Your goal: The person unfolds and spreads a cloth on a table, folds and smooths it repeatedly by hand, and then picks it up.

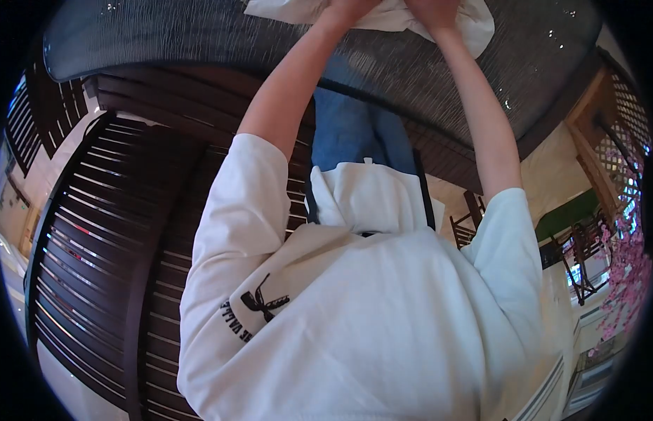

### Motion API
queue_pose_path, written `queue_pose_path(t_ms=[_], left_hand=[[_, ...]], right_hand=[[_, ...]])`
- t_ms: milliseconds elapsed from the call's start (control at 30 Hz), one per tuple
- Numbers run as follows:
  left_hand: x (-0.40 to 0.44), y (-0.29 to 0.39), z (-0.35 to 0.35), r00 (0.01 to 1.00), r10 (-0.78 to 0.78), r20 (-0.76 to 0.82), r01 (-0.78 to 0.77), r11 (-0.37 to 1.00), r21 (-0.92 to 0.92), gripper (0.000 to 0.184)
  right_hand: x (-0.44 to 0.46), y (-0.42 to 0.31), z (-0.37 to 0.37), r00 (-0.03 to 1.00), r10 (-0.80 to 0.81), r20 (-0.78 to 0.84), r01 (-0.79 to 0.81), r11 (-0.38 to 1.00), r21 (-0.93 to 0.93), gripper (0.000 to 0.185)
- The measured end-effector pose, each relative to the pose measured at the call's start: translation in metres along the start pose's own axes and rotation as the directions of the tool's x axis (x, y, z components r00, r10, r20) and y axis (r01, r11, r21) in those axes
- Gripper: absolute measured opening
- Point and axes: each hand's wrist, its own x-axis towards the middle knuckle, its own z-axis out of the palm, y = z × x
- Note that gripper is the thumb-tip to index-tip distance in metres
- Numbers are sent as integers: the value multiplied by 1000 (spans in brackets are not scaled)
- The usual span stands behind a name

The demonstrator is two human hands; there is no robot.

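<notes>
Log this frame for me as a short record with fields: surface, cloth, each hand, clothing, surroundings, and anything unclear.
Surface: dark, streaked, glossy tabletop
Cloth: off-white cloth, spread under and around the hands, partly out of frame
Left hand: left hand at the cloth, cut off by the top edge
Right hand: right hand at the cloth, also cut off
Clothing: white shirt with dark print, blue jeans
Surroundings: dark slatted bench at left, pink blossoms at right
Unclear: finger positions and grip

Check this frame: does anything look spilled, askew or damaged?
Nothing clearly stands out. The white cloth under the left hand and right hand is rumpled, ordinary for handling. Bright specks on the dark table could be reflections or droplets; I can't tell.
</notes>
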Motion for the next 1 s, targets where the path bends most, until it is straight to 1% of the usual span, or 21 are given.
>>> queue_pose_path(t_ms=[133,200,267,300,333,400,467,533,600,667,733,800,867,900,933,967,1000], left_hand=[[8,-1,0,1000,13,-26,-12,1000,25,20],[11,6,6,998,-57,19,55,994,93,19],[12,6,14,999,-46,14,43,991,124,19],[12,7,16,997,-69,30,65,991,115,19],[13,9,17,995,-93,45,88,991,104,19],[15,10,18,997,-73,35,69,992,104,21],[13,12,19,993,-116,35,110,984,138,21],[12,13,21,994,-107,31,101,983,150,21],[13,13,23,996,-88,27,82,984,159,22],[8,10,25,996,-83,-32,87,989,123,22],[-2,9,18,997,-75,8,73,988,135,22],[-9,12,15,996,-71,55,64,990,123,23],[-24,24,10,996,-58,66,51,994,100,24],[-35,32,2,991,-87,99,77,992,100,24],[-46,39,-7,985,-114,129,101,990,103,24],[-58,47,-15,981,-135,140,120,987,111,26],[-70,47,-13,982,-121,144,106,988,111,26]], right_hand=[[9,-1,3,999,35,-23,-35,999,-16,30],[10,5,-3,999,21,-47,-22,1000,-9,27],[10,10,-4,999,34,22,-34,999,-12,26],[9,12,-4,997,67,47,-67,998,0,27],[9,14,-4,997,72,36,-72,997,-2,27],[9,16,-4,996,58,61,-57,998,-25,29],[9,21,-1,998,48,37,-47,998,-46,30],[4,19,1,999,45,29,-43,997,-63,30],[1,18,1,999,54,7,-52,987,-154,30],[-7,12,7,995,102,-19,-104,985,-141,29],[-15,2,7,980,170,-105,-188,963,-191,27],[-28,-8,4,972,191,-136,-214,960,-180,27],[-44,-12,0,967,232,-102,-246,957,-156,29],[-54,-18,-4,966,250,-70,-256,960,-113,30],[-65,-25,-8,962,261,-78,-269,956,-113,30],[-77,-31,-9,965,259,-46,-263,960,-92,31],[-87,-36,-10,967,254,-15,-255,965,-70,32]])
